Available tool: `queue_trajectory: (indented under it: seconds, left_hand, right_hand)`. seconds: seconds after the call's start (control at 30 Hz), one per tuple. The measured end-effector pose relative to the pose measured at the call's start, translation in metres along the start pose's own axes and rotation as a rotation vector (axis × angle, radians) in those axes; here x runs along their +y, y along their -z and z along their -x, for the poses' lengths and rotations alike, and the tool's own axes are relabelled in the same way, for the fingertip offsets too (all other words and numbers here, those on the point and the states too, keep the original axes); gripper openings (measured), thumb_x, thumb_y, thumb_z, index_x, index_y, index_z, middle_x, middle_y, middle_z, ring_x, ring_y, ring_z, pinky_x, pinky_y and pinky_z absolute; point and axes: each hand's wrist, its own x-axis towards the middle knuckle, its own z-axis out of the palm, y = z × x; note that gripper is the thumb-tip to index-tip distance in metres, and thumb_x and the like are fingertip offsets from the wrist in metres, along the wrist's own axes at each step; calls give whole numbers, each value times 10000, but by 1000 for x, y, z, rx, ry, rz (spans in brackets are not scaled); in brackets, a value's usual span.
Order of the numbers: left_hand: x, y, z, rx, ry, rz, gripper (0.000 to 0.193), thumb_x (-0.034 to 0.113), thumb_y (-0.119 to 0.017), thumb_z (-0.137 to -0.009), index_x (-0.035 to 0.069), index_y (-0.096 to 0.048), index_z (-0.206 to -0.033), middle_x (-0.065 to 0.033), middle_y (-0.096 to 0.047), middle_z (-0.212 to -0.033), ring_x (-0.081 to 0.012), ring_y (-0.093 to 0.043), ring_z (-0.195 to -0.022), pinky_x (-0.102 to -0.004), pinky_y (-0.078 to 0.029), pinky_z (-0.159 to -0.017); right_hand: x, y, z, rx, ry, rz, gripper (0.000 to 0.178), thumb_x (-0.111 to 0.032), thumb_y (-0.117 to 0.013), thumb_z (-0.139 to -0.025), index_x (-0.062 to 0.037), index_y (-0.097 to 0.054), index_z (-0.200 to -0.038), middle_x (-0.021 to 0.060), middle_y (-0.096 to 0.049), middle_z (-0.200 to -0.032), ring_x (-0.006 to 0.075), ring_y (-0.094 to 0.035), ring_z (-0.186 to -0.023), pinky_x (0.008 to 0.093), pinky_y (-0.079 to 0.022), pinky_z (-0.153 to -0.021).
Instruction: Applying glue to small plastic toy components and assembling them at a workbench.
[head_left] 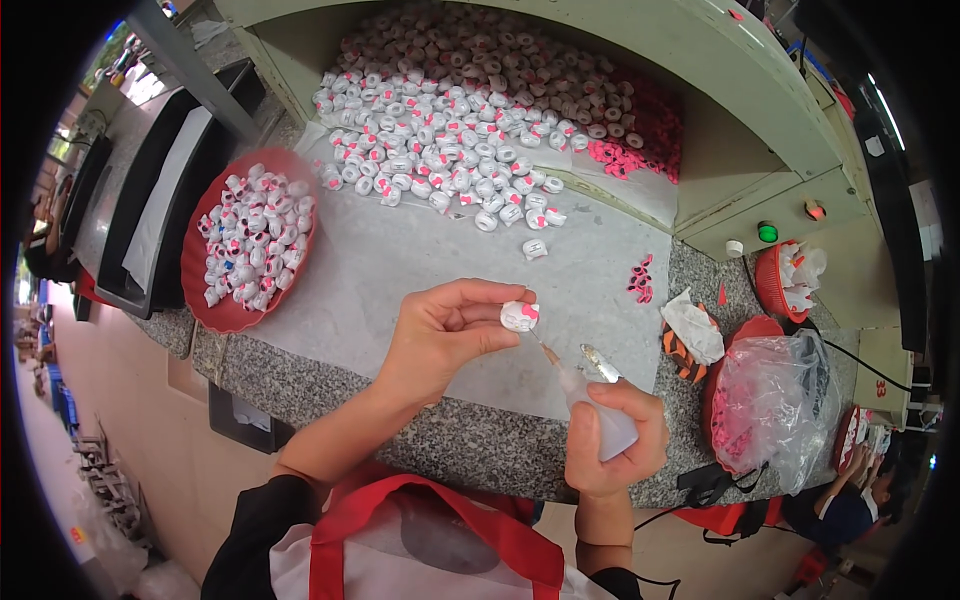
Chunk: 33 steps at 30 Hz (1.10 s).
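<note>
Pinched between the thumb and fingers of my left hand (455, 325) is a small white toy head (519, 316) with a pink bow on it. My right hand (618, 440) is closed round a translucent squeeze bottle (603, 418). The bottle's thin nozzle (549, 352) points up and left, its tip close beside the toy head; whether they touch I cannot tell. A silvery, stained metal tool (599, 363) juts out by my right index finger, its lower end hidden. On the white sheet beyond my hands lies a single white piece (534, 249).
Heaped white toy heads (430, 150) fill the shelf mouth at the back. Left stands a red bowl (190, 290) of similar heads. Small pink pieces (641, 279) lie right, near a white cloth (694, 332), a plastic-covered red bowl (716, 400) and a red basket (768, 283).
</note>
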Motion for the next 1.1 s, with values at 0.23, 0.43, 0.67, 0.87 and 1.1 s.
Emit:
queue_trajectory:
  seconds: [0.23,0.43,0.67,0.87,1.1]
  left_hand:
    - [-2,-2,-1,-29,16,-2,360,-139,-578,-680,-36,-545,-1023,-142,-584,-1005,-189,-586,-900,-272,-495,-760]
    - [-5,-6,-1,-49,33,-69,326,-133,-565,-698,-37,-551,-1009,-124,-587,-996,-157,-582,-889,-243,-484,-753]
    - [-11,-7,2,-79,70,-82,316,-120,-567,-711,-36,-547,-1015,-117,-588,-992,-159,-578,-898,-249,-478,-771]
    - [-15,-1,-1,-31,68,-128,323,-116,-574,-709,-24,-551,-1017,-114,-593,-982,-151,-579,-894,-246,-478,-765]
    - [-19,-3,-1,6,34,-163,310,-112,-563,-728,-22,-546,-1024,-103,-590,-973,-142,-572,-901,-237,-476,-772]
  right_hand:
    - [0,0,-3,-23,-53,49,205,6,-589,-674,19,-515,-866,87,-585,-677,168,-557,-486,240,-439,-450]
    - [86,43,6,342,-880,-322,227,-109,-610,-701,16,-562,-884,49,-574,-676,151,-577,-608,250,-447,-461]
    - [145,26,-17,-93,-819,805,275,-238,-642,-661,3,-619,-792,148,-598,-626,254,-604,-615,349,-458,-554]
    - [138,18,-8,-83,-667,808,305,-245,-637,-658,-12,-619,-854,208,-604,-723,358,-591,-708,412,-461,-643]
    - [34,-1,-17,-100,-905,-335,110,-1,-649,-668,9,-615,-772,63,-585,-665,105,-539,-564,205,-419,-473]
